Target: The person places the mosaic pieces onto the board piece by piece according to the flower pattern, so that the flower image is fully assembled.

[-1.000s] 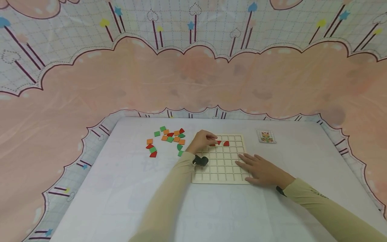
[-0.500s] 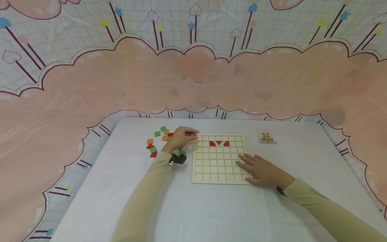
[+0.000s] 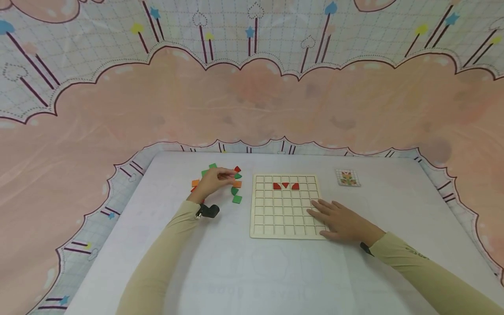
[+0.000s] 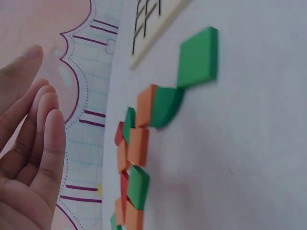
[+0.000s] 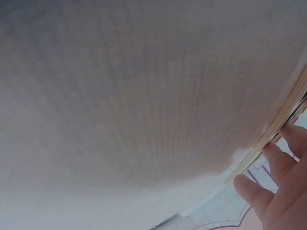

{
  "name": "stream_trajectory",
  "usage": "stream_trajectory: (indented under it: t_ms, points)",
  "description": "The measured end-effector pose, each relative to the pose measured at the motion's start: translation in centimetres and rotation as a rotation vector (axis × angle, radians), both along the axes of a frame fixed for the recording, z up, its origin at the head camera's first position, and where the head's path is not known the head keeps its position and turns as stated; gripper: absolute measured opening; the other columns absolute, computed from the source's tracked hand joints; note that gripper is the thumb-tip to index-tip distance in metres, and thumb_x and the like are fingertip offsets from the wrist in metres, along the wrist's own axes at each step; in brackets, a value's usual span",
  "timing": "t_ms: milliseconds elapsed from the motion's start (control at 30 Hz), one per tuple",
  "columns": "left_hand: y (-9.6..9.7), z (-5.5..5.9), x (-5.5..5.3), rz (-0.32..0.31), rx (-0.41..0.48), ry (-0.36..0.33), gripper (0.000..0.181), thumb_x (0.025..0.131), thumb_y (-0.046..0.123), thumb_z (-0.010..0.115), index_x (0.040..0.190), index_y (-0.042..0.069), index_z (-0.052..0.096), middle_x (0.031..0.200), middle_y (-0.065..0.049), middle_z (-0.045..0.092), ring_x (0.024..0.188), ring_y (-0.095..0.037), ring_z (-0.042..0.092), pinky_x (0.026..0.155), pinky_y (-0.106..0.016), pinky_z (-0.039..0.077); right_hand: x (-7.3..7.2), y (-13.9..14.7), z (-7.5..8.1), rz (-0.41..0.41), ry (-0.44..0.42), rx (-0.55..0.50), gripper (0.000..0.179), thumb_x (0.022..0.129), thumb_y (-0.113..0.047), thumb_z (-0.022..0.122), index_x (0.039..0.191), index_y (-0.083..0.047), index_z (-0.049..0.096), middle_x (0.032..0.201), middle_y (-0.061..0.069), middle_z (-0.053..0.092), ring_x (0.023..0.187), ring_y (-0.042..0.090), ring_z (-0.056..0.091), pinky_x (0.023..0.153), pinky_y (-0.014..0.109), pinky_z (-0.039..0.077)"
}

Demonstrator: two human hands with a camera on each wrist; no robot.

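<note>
My left hand point(image 3: 213, 183) hovers over the loose coloured pieces left of the board, its fingers loosely bent. In the left wrist view nothing sits between thumb and fingers point(image 4: 53, 139). Beside it lie a green square point(image 3: 237, 199), a green quarter-round piece point(image 3: 234, 191) and an orange square point(image 3: 237, 184); other pieces are partly hidden under the hand. My right hand point(image 3: 344, 222) rests with spread fingers on the right edge of the pale wooden grid board point(image 3: 285, 214). Three red pieces, among them a small triangle point(image 3: 285, 185), sit in one row near the board's far side.
A small card point(image 3: 347, 178) with a coloured flower-like pattern lies at the back right of the white table point(image 3: 307, 275). An orange square point(image 3: 195, 183) shows left of the left hand. Patterned cloth point(image 3: 252, 100) hangs behind the table.
My left hand has left the red pieces on the board and moved left over the loose pieces. A red piece it covered now shows on the grid. The right hand stays put.
</note>
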State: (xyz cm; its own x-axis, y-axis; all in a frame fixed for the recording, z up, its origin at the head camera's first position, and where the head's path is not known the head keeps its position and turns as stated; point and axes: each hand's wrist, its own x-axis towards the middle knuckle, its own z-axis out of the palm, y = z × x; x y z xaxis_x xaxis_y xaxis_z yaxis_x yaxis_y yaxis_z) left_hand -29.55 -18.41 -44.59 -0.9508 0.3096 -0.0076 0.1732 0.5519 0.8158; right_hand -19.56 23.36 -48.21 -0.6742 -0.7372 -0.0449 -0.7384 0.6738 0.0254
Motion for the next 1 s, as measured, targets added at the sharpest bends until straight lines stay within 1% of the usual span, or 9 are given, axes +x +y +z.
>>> stream_trajectory:
  t_ms: [167, 300, 467, 700, 867, 1000]
  points:
    - [-0.6, -0.8, 0.0, -0.010, -0.036, 0.039, 0.036, 0.084, 0.010, 0.069, 0.117, -0.002, 0.064, 0.109, -0.017, 0.066, 0.097, -0.027, 0.063, 0.089, -0.036, 0.052, 0.1, -0.1, 0.3, -0.016, -0.039, -0.001, 0.063, 0.092, -0.046, 0.050, 0.146, -0.019, 0.035, 0.152, 0.010, 0.032, 0.139, 0.032, 0.032, 0.108, 0.055, 0.032]
    - [-0.8, -1.3, -0.2, 0.001, -0.052, 0.040, 0.037, 0.083, 0.010, 0.070, 0.117, -0.002, 0.064, 0.111, -0.017, 0.066, 0.098, -0.027, 0.062, 0.090, -0.038, 0.052, 0.2, -0.2, 0.5, -0.020, -0.044, 0.002, 0.063, 0.092, -0.046, 0.051, 0.146, -0.019, 0.035, 0.152, 0.011, 0.032, 0.139, 0.032, 0.032, 0.108, 0.055, 0.031]
    - [-0.9, -1.9, -0.8, 0.031, -0.079, 0.011, 0.039, 0.082, 0.011, 0.071, 0.119, 0.000, 0.063, 0.114, -0.017, 0.064, 0.103, -0.028, 0.060, 0.093, -0.040, 0.050, 0.3, -0.2, 0.5, -0.022, -0.046, 0.005, 0.063, 0.092, -0.046, 0.050, 0.146, -0.019, 0.034, 0.153, 0.010, 0.032, 0.140, 0.032, 0.031, 0.108, 0.055, 0.031]
    - [-0.7, -2.8, -1.8, 0.062, -0.141, -0.025, 0.042, 0.081, 0.013, 0.072, 0.121, 0.006, 0.063, 0.118, -0.013, 0.064, 0.107, -0.026, 0.059, 0.096, -0.037, 0.048, 0.2, -0.2, 0.4, -0.027, -0.056, 0.007, 0.063, 0.092, -0.046, 0.050, 0.147, -0.019, 0.034, 0.153, 0.010, 0.031, 0.140, 0.032, 0.030, 0.109, 0.055, 0.031]
    - [-0.5, -2.9, -2.2, 0.068, -0.196, -0.038, 0.042, 0.082, 0.013, 0.072, 0.122, 0.007, 0.063, 0.119, -0.012, 0.062, 0.105, -0.025, 0.058, 0.096, -0.036, 0.048, 0.3, -0.2, 0.5, -0.024, -0.061, 0.000, 0.063, 0.092, -0.045, 0.050, 0.147, -0.019, 0.033, 0.153, 0.010, 0.030, 0.140, 0.032, 0.031, 0.109, 0.055, 0.031]
    - [-0.3, -2.7, -2.2, 0.068, -0.208, -0.040, 0.040, 0.083, 0.010, 0.071, 0.122, 0.006, 0.062, 0.120, -0.013, 0.061, 0.107, -0.026, 0.057, 0.096, -0.037, 0.047, 0.2, -0.1, 0.4, -0.023, -0.056, -0.001, 0.063, 0.092, -0.045, 0.050, 0.147, -0.019, 0.033, 0.153, 0.010, 0.030, 0.140, 0.032, 0.030, 0.109, 0.055, 0.031]
